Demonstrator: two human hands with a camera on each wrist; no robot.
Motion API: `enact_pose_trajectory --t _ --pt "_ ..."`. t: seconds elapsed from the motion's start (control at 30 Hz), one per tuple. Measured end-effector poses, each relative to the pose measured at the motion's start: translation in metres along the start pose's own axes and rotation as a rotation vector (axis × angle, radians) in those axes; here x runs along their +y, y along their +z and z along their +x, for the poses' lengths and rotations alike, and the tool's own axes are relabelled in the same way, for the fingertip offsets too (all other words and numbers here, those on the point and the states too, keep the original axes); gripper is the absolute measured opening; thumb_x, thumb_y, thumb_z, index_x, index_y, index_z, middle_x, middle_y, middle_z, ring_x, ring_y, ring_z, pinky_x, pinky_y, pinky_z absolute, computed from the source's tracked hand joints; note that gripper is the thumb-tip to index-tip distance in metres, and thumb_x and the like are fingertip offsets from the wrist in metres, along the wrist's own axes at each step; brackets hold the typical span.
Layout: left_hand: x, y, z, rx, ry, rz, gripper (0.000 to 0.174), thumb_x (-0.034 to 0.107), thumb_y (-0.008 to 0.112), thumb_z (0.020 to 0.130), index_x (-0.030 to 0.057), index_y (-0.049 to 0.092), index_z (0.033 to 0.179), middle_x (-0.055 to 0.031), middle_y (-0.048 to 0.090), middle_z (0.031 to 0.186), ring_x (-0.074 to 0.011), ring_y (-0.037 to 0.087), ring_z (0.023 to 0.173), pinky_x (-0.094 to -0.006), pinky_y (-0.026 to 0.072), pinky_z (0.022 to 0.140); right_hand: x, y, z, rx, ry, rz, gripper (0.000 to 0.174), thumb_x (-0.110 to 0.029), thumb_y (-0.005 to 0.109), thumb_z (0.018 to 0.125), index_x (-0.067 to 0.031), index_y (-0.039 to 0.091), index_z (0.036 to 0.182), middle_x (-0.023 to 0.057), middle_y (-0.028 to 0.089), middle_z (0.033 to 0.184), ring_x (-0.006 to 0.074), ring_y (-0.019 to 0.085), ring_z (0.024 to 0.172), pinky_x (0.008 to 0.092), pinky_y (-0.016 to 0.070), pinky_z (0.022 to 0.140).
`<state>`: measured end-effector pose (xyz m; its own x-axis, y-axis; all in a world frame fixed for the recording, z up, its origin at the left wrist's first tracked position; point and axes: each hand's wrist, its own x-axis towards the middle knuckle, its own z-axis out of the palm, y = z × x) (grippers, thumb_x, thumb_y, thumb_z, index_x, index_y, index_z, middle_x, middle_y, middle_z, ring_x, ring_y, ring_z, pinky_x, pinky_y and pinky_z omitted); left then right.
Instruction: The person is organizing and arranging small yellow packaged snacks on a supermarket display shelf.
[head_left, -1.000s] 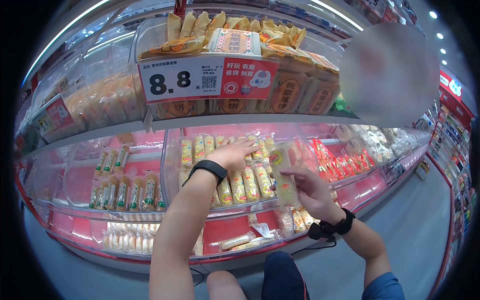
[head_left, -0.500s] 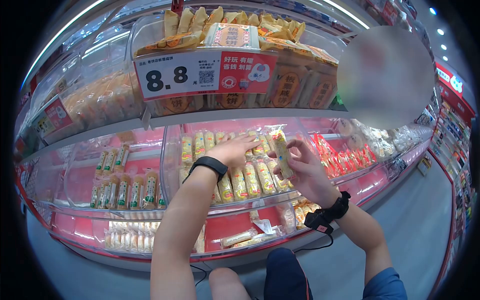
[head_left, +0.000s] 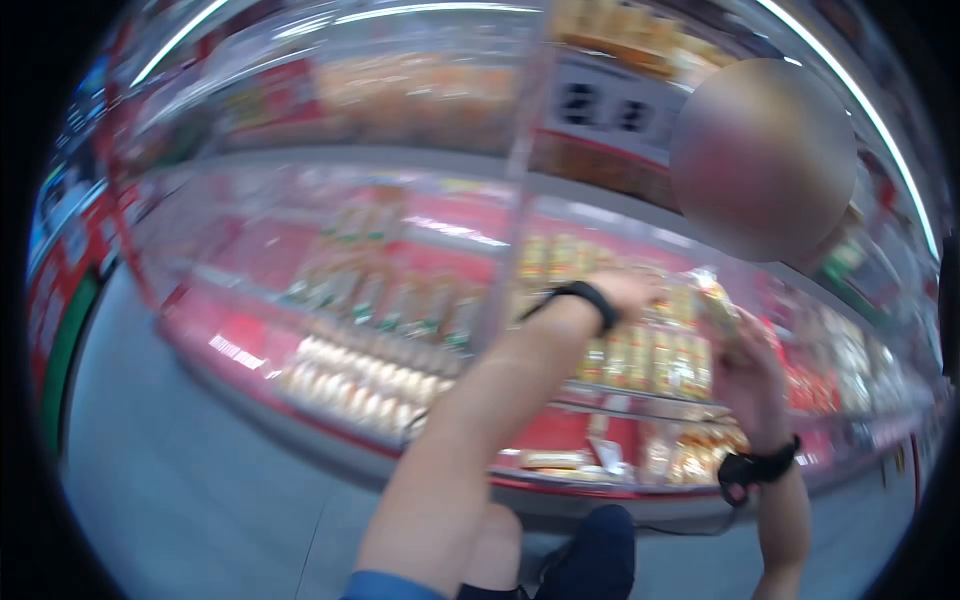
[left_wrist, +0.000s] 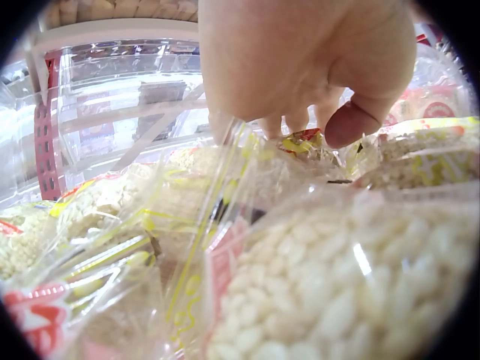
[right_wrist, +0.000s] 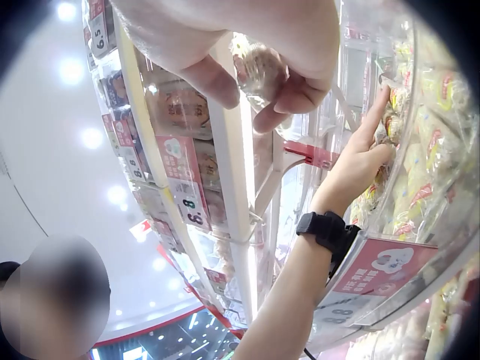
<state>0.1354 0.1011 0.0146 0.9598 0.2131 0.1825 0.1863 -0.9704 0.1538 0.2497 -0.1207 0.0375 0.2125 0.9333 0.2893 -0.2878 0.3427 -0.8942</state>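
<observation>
My right hand (head_left: 757, 385) holds up a clear-wrapped puffed rice bar (head_left: 718, 305) at the right of the head view, which is blurred. In the right wrist view the thumb and fingers pinch that bar (right_wrist: 259, 71). My left hand (head_left: 635, 290) reaches over a clear bin of similar puffed rice bars (head_left: 640, 360), palm down with its fingers extended. Close in the left wrist view lie wrapped bars (left_wrist: 315, 285) of puffed grains, with the left thumb and fingertips right at the farther wrappers.
Left of the bin, behind a clear divider (head_left: 505, 230), stand packs with green labels (head_left: 405, 305). Pale wrapped pastries (head_left: 350, 385) fill the lower shelf. A price sign (head_left: 610, 110) hangs from the upper shelf. Red packets (head_left: 810, 390) lie at the right.
The head view has swung left, so shelf and hands appear farther right. The right hand has lifted the bar from low over the bin and turned it. The left hand stays over the packets.
</observation>
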Motion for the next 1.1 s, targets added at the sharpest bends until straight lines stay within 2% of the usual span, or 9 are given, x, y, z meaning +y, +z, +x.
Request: enact_pose_trajectory --t 0.03,0.13,0.27,0.53,0.6,0.7,0.8,0.93,1.1 --pt "-0.011 0.009 0.014 -0.007 0.078 0.021 0.058 0.014 0.056 0.077 0.0188 0.044 0.133 -0.0068 0.033 0.145 -0.0245 0.028 0.135 -0.0490 0.0230 0.108 -0.007 0.016 -0.007 -0.026 0.005 -0.012 0.046 -0.010 0.053 0.087 -0.0001 0.040 0.131 0.0090 0.055 0.115 0.0126 0.054 0.098 0.0281 0.0445 0.089" --pt "0.001 0.010 0.016 -0.013 0.025 0.081 0.065 0.019 0.067 0.066 0.0238 0.049 0.129 -0.0031 0.035 0.144 -0.0221 0.030 0.134 -0.0601 0.0189 0.105 0.006 -0.026 -0.003 0.101 -0.092 -0.325 0.042 -0.005 0.049 0.089 0.0015 0.044 0.130 0.0038 0.058 0.097 0.0023 0.051 0.074 0.0149 0.0428 0.065" --pt "-0.010 0.021 0.026 -0.011 -0.002 0.032 0.066 0.021 0.068 0.066 0.0238 0.049 0.129 -0.0027 0.034 0.145 -0.0223 0.029 0.134 -0.0594 0.0172 0.106 0.022 -0.080 0.016 0.194 -0.095 -0.310 0.037 -0.008 0.050 0.091 -0.0023 0.048 0.127 -0.0022 0.052 0.084 0.0012 0.046 0.070 0.0163 0.0390 0.063" --pt "-0.004 0.011 0.013 -0.009 -0.008 0.036 0.060 0.020 0.062 0.071 0.0224 0.049 0.129 -0.0045 0.036 0.143 -0.0235 0.030 0.134 -0.0559 0.0193 0.106 0.031 -0.036 0.045 0.399 0.015 0.114 0.021 -0.023 0.050 0.093 -0.0091 0.054 0.109 -0.0020 0.055 0.086 0.0069 0.049 0.063 0.0197 0.0392 0.055" --pt "-0.002 0.013 0.015 0.015 -0.001 0.048 0.058 0.019 0.061 0.072 0.0187 0.049 0.129 -0.0049 0.038 0.142 -0.0237 0.031 0.133 -0.0523 0.0225 0.106 0.028 -0.017 0.058 0.163 0.212 0.014 0.024 -0.030 0.046 0.094 -0.0088 0.055 0.103 -0.0005 0.058 0.085 0.0091 0.051 0.066 0.0212 0.0396 0.059" --pt "0.004 0.001 0.007 -0.072 0.000 0.079 0.073 0.013 0.072 0.062 0.0166 0.047 0.131 -0.0035 0.034 0.145 -0.0251 0.028 0.135 -0.0536 0.0206 0.107 0.048 -0.030 0.100 0.146 0.101 -0.122 0.025 -0.028 0.042 0.096 -0.0079 0.057 0.100 0.0017 0.060 0.082 0.0115 0.057 0.069 0.0273 0.0428 0.059" --pt "0.007 -0.004 0.008 -0.142 -0.064 0.084 0.089 0.010 0.071 0.058 0.0199 0.037 0.139 -0.0041 0.024 0.150 -0.0250 0.017 0.139 -0.0546 0.0130 0.110 0.047 -0.029 0.142 0.448 0.075 -0.549 0.030 -0.033 0.050 0.091 -0.0043 0.060 0.091 0.0031 0.059 0.073 0.0138 0.056 0.063 0.0312 0.0412 0.049" --pt "0.007 -0.005 0.006 -0.111 -0.057 0.014 0.088 0.004 0.063 0.061 0.0239 0.033 0.141 -0.0036 0.022 0.150 -0.0236 0.017 0.139 -0.0542 0.0119 0.110 0.042 -0.043 0.169 0.456 0.230 -1.303 0.042 -0.031 0.054 0.086 0.0069 0.060 0.104 0.0233 0.064 0.099 0.0346 0.062 0.095 0.0412 0.0501 0.074" --pt "0.006 -0.005 0.005 -0.113 -0.055 0.044 0.077 0.008 0.057 0.070 0.0241 0.032 0.141 -0.0038 0.021 0.151 -0.0234 0.017 0.139 -0.0533 0.0121 0.111 0.044 -0.049 0.165 0.377 0.327 -1.494 0.043 -0.026 0.056 0.083 0.0082 0.057 0.109 0.0282 0.058 0.111 0.0382 0.055 0.108 0.0412 0.0471 0.084"
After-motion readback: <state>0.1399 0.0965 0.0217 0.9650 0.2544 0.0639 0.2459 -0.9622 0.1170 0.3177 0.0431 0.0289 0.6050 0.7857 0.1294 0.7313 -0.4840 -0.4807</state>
